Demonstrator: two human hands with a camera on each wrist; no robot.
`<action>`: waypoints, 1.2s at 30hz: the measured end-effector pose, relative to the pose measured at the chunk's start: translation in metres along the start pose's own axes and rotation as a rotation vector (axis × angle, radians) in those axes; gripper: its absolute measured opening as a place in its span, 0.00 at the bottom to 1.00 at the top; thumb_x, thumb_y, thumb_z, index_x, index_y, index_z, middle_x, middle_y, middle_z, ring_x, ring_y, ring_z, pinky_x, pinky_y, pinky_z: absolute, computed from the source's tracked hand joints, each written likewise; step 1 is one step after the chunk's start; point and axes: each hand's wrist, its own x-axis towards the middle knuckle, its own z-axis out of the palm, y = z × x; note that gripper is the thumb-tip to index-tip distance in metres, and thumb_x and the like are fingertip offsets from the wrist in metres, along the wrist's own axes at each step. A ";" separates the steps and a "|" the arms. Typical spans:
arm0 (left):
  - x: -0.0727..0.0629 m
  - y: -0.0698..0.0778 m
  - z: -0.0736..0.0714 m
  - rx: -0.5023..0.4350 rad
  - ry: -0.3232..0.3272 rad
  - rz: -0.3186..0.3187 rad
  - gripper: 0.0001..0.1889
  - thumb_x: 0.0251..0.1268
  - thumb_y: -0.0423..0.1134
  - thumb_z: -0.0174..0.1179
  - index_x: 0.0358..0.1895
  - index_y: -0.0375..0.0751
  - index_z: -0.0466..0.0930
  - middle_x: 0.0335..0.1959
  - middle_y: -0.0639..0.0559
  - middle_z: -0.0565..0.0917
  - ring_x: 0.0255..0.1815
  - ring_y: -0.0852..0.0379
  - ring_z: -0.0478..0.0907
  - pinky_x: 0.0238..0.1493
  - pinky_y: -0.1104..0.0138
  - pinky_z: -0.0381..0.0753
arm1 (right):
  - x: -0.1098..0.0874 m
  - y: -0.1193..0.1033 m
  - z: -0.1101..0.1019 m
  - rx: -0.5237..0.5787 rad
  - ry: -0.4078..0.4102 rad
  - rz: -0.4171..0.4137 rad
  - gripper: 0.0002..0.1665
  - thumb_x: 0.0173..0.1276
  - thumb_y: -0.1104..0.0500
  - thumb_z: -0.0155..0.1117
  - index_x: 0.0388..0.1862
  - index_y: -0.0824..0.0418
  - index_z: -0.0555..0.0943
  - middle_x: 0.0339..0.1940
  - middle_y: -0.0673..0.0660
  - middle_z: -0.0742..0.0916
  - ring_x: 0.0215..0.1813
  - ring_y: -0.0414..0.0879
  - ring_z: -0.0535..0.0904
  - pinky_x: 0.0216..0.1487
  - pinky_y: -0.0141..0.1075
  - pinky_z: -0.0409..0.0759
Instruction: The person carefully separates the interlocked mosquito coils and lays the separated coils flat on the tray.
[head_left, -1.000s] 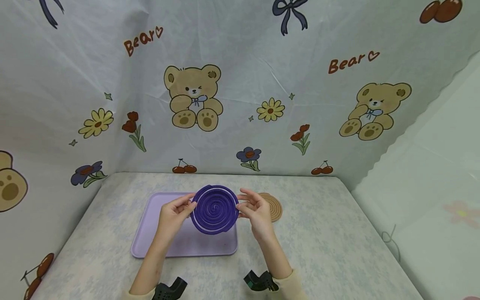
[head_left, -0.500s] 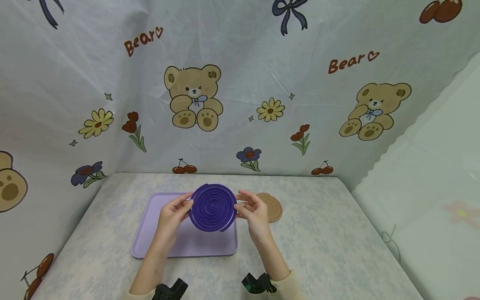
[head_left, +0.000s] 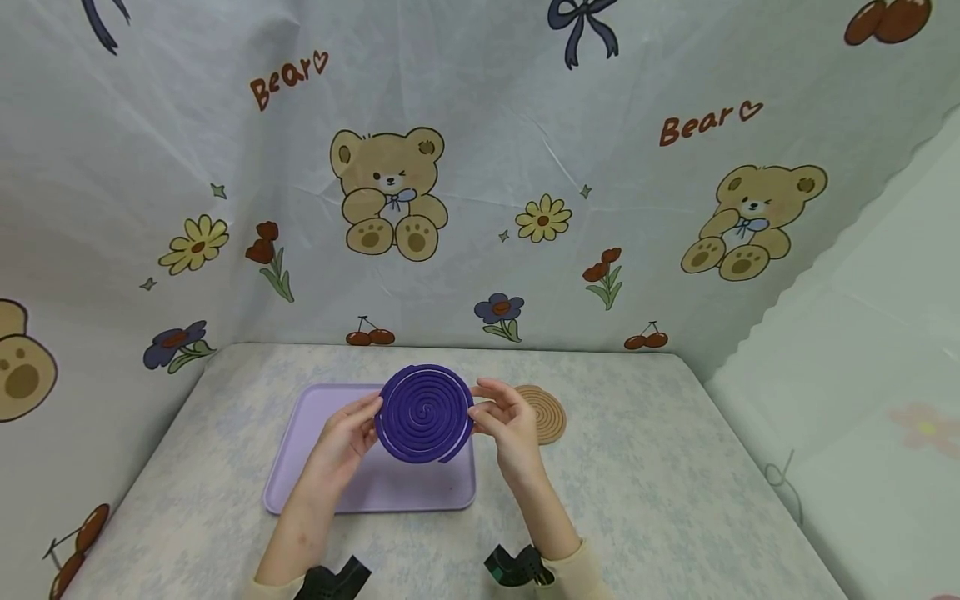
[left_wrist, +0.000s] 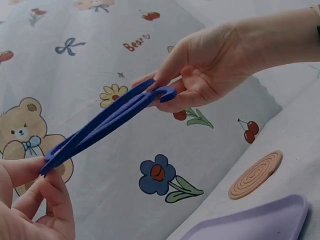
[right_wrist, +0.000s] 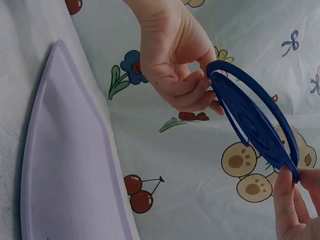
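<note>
A purple-blue mosquito coil (head_left: 424, 414), flat and spiral, is held up above the tray between both hands. My left hand (head_left: 341, 442) pinches its left edge between thumb and fingers. At the right edge, my right hand (head_left: 513, 427) pinches it, with the index finger raised off it. Side-on, the coil (left_wrist: 107, 122) in the left wrist view shows its windings spread slightly apart, and one hooked end sticks out by the right hand (left_wrist: 210, 65). An outer strand of the coil (right_wrist: 250, 115) stands away from the rest in the right wrist view.
A lilac tray (head_left: 442, 492) lies on the pale table (head_left: 637, 483) below the hands. Behind the right hand, a tan spiral coil (head_left: 551, 415) lies flat, partly hidden. A bear-printed cloth (head_left: 480, 150) hangs at the table's back edge.
Both hands have shifted the coil slightly left and up. The gap seen between its outer strand and the inner windings has narrowed. My left hand has adjusted its grip at the edge.
</note>
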 end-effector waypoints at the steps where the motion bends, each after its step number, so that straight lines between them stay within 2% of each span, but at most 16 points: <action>1: 0.000 0.000 0.001 0.018 0.023 0.025 0.16 0.69 0.29 0.51 0.30 0.54 0.83 0.24 0.64 0.83 0.23 0.71 0.74 0.30 0.80 0.75 | 0.000 0.000 0.000 0.001 0.002 0.001 0.24 0.57 0.78 0.59 0.48 0.55 0.79 0.40 0.48 0.85 0.32 0.36 0.82 0.30 0.29 0.83; 4: -0.003 -0.001 0.004 0.108 0.084 0.100 0.12 0.65 0.29 0.56 0.36 0.52 0.85 0.27 0.65 0.85 0.25 0.71 0.75 0.32 0.79 0.76 | -0.001 0.000 0.000 0.005 0.020 0.014 0.23 0.57 0.78 0.59 0.51 0.63 0.78 0.40 0.48 0.85 0.32 0.37 0.82 0.30 0.29 0.83; 6: -0.004 -0.002 0.005 0.192 0.111 0.151 0.10 0.64 0.31 0.59 0.46 0.45 0.85 0.29 0.66 0.85 0.26 0.71 0.75 0.33 0.79 0.77 | -0.001 -0.001 0.000 0.009 0.038 0.030 0.23 0.57 0.78 0.59 0.53 0.69 0.75 0.39 0.48 0.85 0.32 0.37 0.82 0.30 0.29 0.83; 9: -0.006 -0.002 0.007 0.302 0.126 0.213 0.18 0.64 0.32 0.60 0.56 0.31 0.78 0.29 0.66 0.84 0.28 0.70 0.75 0.33 0.77 0.78 | 0.000 -0.002 0.000 0.004 0.063 0.072 0.24 0.57 0.77 0.59 0.54 0.72 0.74 0.38 0.49 0.85 0.31 0.37 0.82 0.30 0.29 0.83; 10: -0.007 -0.001 0.007 0.336 0.129 0.238 0.19 0.64 0.33 0.60 0.56 0.27 0.76 0.29 0.66 0.83 0.28 0.70 0.74 0.33 0.77 0.78 | 0.001 -0.002 0.000 -0.003 0.068 0.088 0.23 0.57 0.77 0.59 0.54 0.72 0.74 0.37 0.49 0.85 0.31 0.36 0.82 0.29 0.30 0.83; 15: -0.009 -0.001 0.010 0.434 0.129 0.374 0.16 0.63 0.32 0.61 0.53 0.27 0.79 0.29 0.63 0.81 0.27 0.69 0.74 0.31 0.77 0.78 | 0.003 -0.004 0.001 -0.011 0.085 0.159 0.21 0.57 0.77 0.59 0.51 0.68 0.76 0.34 0.50 0.85 0.29 0.38 0.82 0.27 0.30 0.83; 19: -0.008 -0.003 0.011 0.488 0.131 0.496 0.13 0.61 0.29 0.61 0.48 0.28 0.82 0.30 0.58 0.80 0.28 0.69 0.73 0.29 0.79 0.76 | 0.003 -0.005 0.001 -0.008 0.102 0.212 0.22 0.56 0.77 0.59 0.51 0.70 0.76 0.31 0.50 0.86 0.27 0.38 0.81 0.25 0.29 0.82; 24: -0.007 -0.007 0.011 0.635 0.129 0.637 0.12 0.60 0.30 0.63 0.46 0.31 0.84 0.32 0.49 0.81 0.28 0.70 0.71 0.29 0.81 0.74 | 0.004 -0.004 0.001 -0.036 0.117 0.255 0.22 0.56 0.78 0.58 0.52 0.74 0.75 0.28 0.49 0.85 0.26 0.37 0.81 0.24 0.28 0.81; 27: -0.007 -0.007 0.011 0.679 0.120 0.658 0.12 0.60 0.31 0.63 0.47 0.31 0.84 0.34 0.45 0.81 0.29 0.70 0.71 0.29 0.81 0.74 | 0.005 -0.002 -0.001 -0.038 0.119 0.264 0.23 0.56 0.78 0.58 0.53 0.76 0.74 0.27 0.48 0.84 0.26 0.37 0.80 0.24 0.27 0.81; 30: -0.007 -0.007 0.010 0.663 0.095 0.644 0.13 0.60 0.31 0.63 0.48 0.30 0.83 0.35 0.44 0.81 0.29 0.70 0.71 0.29 0.80 0.75 | 0.006 -0.001 -0.002 -0.021 0.123 0.279 0.23 0.56 0.78 0.57 0.53 0.76 0.75 0.26 0.47 0.85 0.26 0.37 0.80 0.24 0.28 0.81; 36: -0.005 -0.005 0.007 0.630 0.068 0.633 0.12 0.60 0.28 0.62 0.47 0.30 0.83 0.35 0.53 0.81 0.30 0.69 0.72 0.29 0.80 0.75 | 0.004 -0.002 -0.003 -0.011 0.087 0.303 0.23 0.56 0.78 0.57 0.54 0.75 0.74 0.27 0.48 0.85 0.27 0.38 0.82 0.25 0.29 0.82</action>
